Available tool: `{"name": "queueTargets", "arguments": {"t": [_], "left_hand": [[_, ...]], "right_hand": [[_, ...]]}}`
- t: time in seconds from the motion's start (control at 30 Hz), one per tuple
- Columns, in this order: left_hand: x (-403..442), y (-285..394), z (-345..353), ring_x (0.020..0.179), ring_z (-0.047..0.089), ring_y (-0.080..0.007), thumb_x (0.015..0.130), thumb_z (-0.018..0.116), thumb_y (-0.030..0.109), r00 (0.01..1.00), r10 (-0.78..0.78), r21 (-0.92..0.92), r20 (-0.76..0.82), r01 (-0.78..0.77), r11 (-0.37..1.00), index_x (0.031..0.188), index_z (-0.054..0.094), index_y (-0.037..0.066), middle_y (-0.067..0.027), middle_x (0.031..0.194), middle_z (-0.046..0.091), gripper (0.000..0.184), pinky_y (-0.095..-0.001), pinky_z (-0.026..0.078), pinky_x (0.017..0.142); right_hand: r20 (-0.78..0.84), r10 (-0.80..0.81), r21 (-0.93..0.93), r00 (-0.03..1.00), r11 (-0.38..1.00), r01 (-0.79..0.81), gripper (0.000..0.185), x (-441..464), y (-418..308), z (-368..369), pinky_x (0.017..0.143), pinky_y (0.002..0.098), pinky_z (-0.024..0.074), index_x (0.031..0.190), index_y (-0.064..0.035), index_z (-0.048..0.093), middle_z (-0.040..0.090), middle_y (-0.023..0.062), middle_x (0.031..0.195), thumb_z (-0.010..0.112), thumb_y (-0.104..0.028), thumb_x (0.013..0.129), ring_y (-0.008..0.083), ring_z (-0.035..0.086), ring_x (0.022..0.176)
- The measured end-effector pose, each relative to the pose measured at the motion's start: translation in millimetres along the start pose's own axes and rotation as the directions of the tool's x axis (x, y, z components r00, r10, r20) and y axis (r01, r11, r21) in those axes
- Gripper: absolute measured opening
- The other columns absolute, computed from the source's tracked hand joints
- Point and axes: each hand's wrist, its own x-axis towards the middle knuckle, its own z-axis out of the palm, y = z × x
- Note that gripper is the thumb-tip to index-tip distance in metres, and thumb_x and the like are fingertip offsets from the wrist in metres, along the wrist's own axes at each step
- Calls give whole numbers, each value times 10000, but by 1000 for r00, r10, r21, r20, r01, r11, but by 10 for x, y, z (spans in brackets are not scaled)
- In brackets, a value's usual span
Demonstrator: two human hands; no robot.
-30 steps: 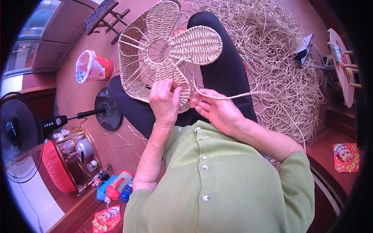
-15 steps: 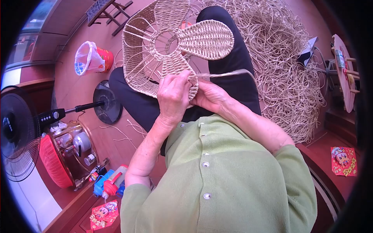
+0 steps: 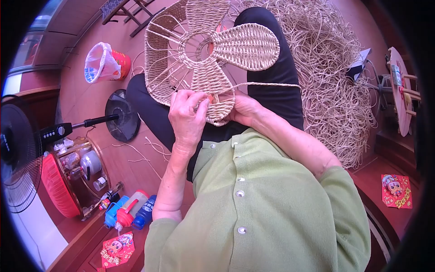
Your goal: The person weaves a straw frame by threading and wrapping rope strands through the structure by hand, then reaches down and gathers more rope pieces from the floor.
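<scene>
A woven cord piece (image 3: 247, 46) with petal-shaped panels around a ring lies over my lap. My left hand (image 3: 188, 115) is at the left side of its lower petal, fingers bent together; whatever they pinch is too small to name. My right hand (image 3: 244, 109) reaches behind the right edge of that petal, its fingertips hidden. A loose cord (image 3: 272, 85) runs from the petal rightwards across my dark-trousered leg. Bare spokes fan out left of the ring to a woven side wall.
A large heap of cord (image 3: 324, 77) covers the floor on the right. At left are a lined bin (image 3: 103, 63), a standing fan (image 3: 20, 152) and its base (image 3: 122, 115). Bottles (image 3: 131, 211) stand lower left. A wooden stool (image 3: 401, 93) is far right.
My right hand has moved from the open side to behind the petal's edge. The cord now stretches fairly straight to the right. My left hand stays by the petal, and the view has shifted slightly.
</scene>
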Motion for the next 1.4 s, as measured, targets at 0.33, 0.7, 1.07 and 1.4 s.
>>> {"name": "queueTargets", "arguments": {"t": [0.33, 0.7, 1.07, 1.4], "left_hand": [[26, 130, 70, 861, 625, -243, 832, 728, 170, 979, 60, 344, 196, -126, 931, 912, 759, 126, -41, 861, 687, 97, -375, 493, 793], [-84, 82, 195, 593, 611, -197, 722, 694, 89, 982, -109, -36, -154, 105, 994, 692, 660, 72, -62, 617, 621, 48, -358, 429, 600], [-132, -83, 123, 603, 588, -153, 767, 698, 46, 956, -255, -90, -143, 244, 965, 802, 653, 48, -26, 634, 579, 56, -326, 466, 580], [-49, -67, 24, 629, 583, -139, 795, 771, 104, 996, -78, -83, -49, 74, 994, 838, 738, 37, -44, 762, 642, 86, -285, 474, 591]], "right_hand": [[60, 89, -59, 994, 995, -85, 293, 87, 0, -95, 782, 374, 622, 1186, -95, 641, 722, 45, 1059, 700, -203, 920, 165, 718, 915], [40, -72, -56, 997, 996, 74, 241, -30, 68, 19, 823, 339, 614, 1222, -48, 621, 699, 83, 1143, 577, -108, 994, 172, 709, 977], [62, -98, 17, 993, 995, 97, 274, -60, 70, 38, 907, 359, 588, 1262, -24, 594, 687, 94, 1186, 563, -118, 1006, 182, 693, 1043], [14, -73, 78, 997, 994, 72, 293, 14, 107, -1, 897, 366, 607, 1267, -29, 574, 682, 102, 1185, 600, -125, 992, 198, 700, 1028]]}}
